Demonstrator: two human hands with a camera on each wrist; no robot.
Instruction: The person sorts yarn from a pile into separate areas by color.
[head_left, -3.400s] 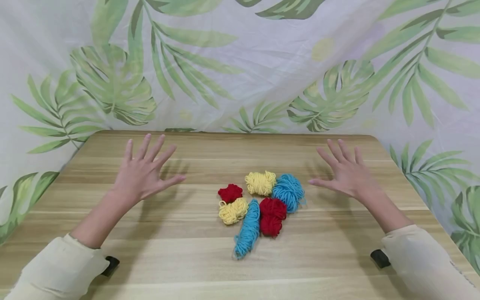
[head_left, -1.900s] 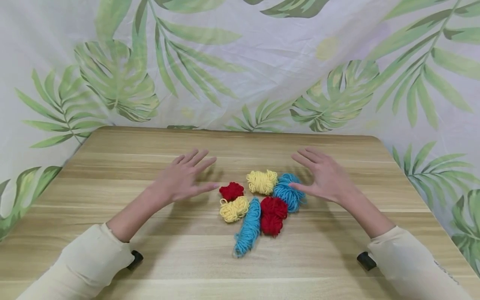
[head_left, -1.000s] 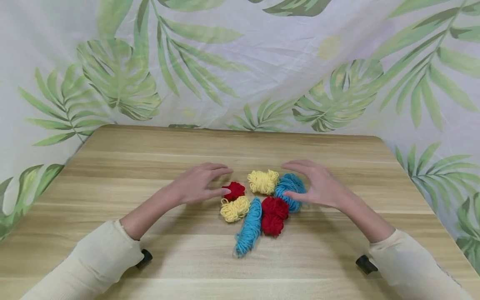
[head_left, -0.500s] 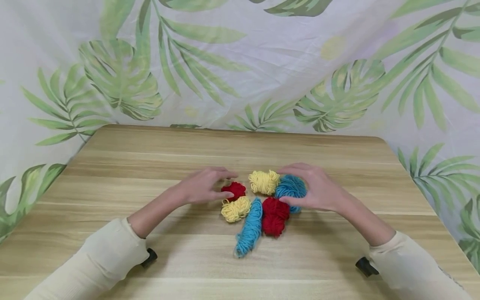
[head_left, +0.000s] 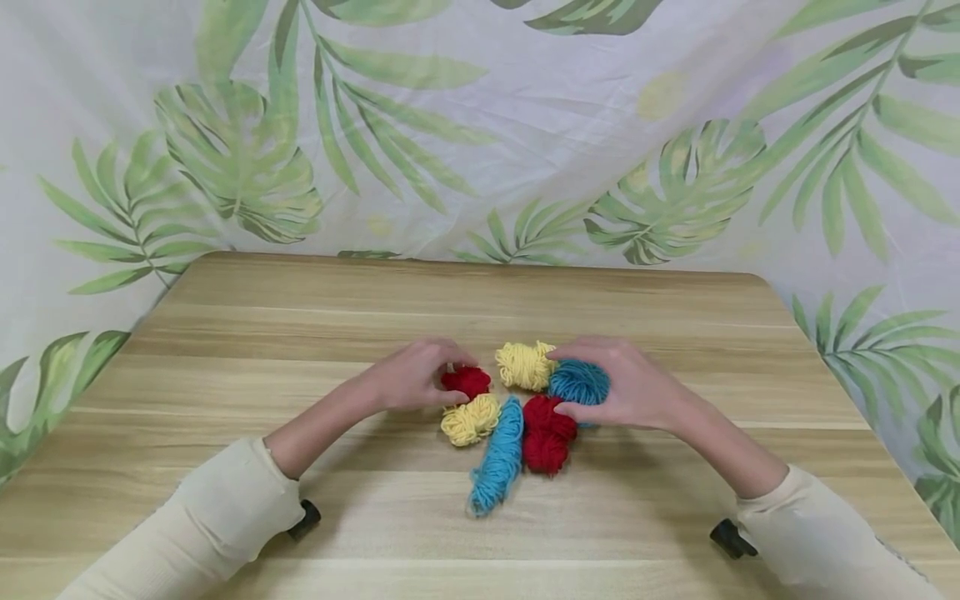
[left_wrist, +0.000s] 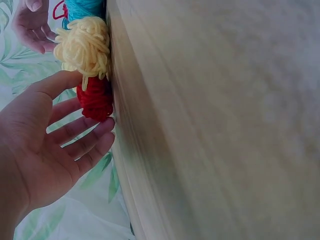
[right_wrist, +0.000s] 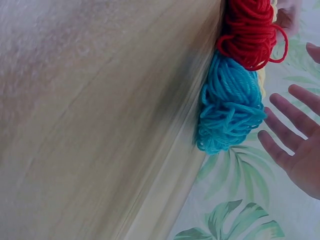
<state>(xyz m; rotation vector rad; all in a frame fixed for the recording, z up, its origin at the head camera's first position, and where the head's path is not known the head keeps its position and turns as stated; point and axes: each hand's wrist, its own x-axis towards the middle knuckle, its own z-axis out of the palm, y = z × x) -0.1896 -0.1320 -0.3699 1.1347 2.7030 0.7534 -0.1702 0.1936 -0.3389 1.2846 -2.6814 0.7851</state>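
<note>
Several small yarn bundles sit together on a wooden table (head_left: 337, 517). My left hand (head_left: 412, 375) is spread around the small red yarn bundle (head_left: 467, 382), fingers loosely bent on its far side. In the left wrist view its thumb lies by the front yellow yarn bundle (left_wrist: 87, 47); whether it touches is unclear. My right hand (head_left: 637, 387) hovers over the round blue yarn ball (head_left: 579, 382), hiding its right side. In the right wrist view those fingers (right_wrist: 287, 132) are parted, gripping nothing. The larger red yarn bundle (head_left: 549, 442) lies below the right thumb.
The back yellow yarn bundle (head_left: 523, 365) lies near the right fingertips. A long blue yarn bundle (head_left: 498, 462) slants toward the front. Behind the table hangs a leaf-patterned cloth (head_left: 465, 150). Dark wrist devices (head_left: 303, 521) show under both pale sleeves (head_left: 225, 500).
Both hands have come inward and lower from wide apart, the left to the small red bundle, the right over the blue ball. Their fingers are less spread. The yarn bundles keep their places.
</note>
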